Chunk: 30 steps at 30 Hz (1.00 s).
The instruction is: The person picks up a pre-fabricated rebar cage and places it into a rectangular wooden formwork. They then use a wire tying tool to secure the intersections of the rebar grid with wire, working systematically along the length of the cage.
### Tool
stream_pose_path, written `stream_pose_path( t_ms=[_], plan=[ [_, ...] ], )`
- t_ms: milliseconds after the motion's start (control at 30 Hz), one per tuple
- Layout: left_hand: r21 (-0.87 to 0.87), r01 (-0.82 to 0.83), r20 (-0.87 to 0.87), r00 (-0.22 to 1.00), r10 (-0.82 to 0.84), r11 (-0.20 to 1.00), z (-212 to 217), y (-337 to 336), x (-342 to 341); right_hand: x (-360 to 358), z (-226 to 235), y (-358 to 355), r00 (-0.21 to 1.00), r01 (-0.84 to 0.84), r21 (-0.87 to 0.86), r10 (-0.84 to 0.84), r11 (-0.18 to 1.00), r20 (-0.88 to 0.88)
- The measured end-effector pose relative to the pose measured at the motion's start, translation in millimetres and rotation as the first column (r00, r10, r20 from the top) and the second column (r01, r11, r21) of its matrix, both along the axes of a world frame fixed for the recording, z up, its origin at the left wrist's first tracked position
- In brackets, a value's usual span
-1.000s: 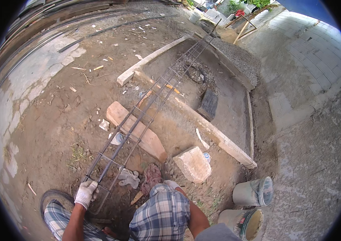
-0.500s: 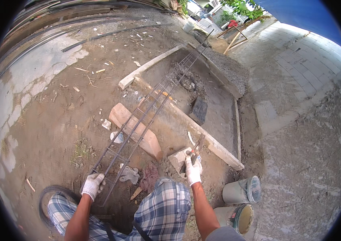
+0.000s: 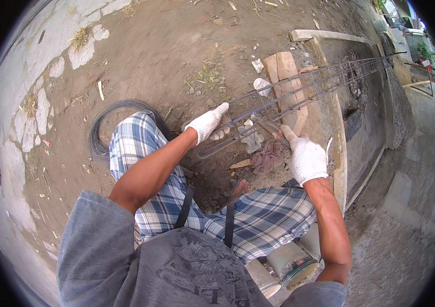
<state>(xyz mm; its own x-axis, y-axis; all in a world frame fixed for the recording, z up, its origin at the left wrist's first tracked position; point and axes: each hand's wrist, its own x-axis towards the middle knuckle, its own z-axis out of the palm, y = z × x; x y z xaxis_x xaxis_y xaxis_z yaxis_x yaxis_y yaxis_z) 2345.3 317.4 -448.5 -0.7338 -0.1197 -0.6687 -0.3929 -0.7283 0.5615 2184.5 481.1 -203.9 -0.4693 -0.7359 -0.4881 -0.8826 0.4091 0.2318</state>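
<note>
A long cage of steel reinforcing bars point(image 3: 348, 71) slants from in front of me toward the far right, above the dirt. My left hand point(image 3: 207, 124), in a white knit glove, is closed round a bar at its near end. My right hand point(image 3: 307, 156), gloved too, grips a pair of pincers point(image 3: 271, 127), its jaws at the cage's near crosspiece. My palm hides part of the handles. Under the cage lies a thick wooden block point(image 3: 281, 69). A crumpled whitish cloth point(image 3: 252, 140) and a reddish cloth point(image 3: 268, 157) lie below the pincers.
By my left knee lies a coil of dark wire point(image 3: 96, 135). Buckets point(image 3: 299, 275) stand at my right, beside my leg. A low-edged pit with a pale border point(image 3: 339, 148) runs along the right, beneath the cage. Broken concrete paving point(image 3: 79, 51) lies at far left.
My view has swung down and turned, so the cage now slants more to the right. The pincers have come from beside the cage to its near end, close to my left hand.
</note>
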Motion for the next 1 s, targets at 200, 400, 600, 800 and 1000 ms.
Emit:
stream_pose_path(
  t_ms=[200,400,600,800,1000],
  plan=[
    [-0.073,0.031,0.008,1.0,-0.03,0.997,-7.4,4.2,-1.0,20.1,-40.2,-45.7,0.923,-0.234,0.182,0.277,0.955,-0.266],
    [-0.328,0.114,0.14,0.988,-0.071,0.938,17.2,2.6,-1.4,35.3,-56.1,-59.5,0.875,-0.291,0.247,0.361,0.925,-0.323],
    [-0.571,0.06,0.062,0.998,-0.03,0.819,-16.6,13.4,-3.0,48.8,-51.4,-62.1,0.884,-0.261,0.302,0.353,0.917,-0.307],
    [-0.618,0.074,0.043,0.997,-0.06,0.782,-12.8,7.7,-2.0,55.4,-54.5,-61.5,0.862,-0.252,0.357,0.376,0.899,-0.339],
    [-0.421,0.082,0.1,0.994,-0.044,0.903,-4.6,8.6,-2.7,63.3,-52.6,-58.2,0.869,-0.218,0.361,0.349,0.907,-0.351]
  ],
)
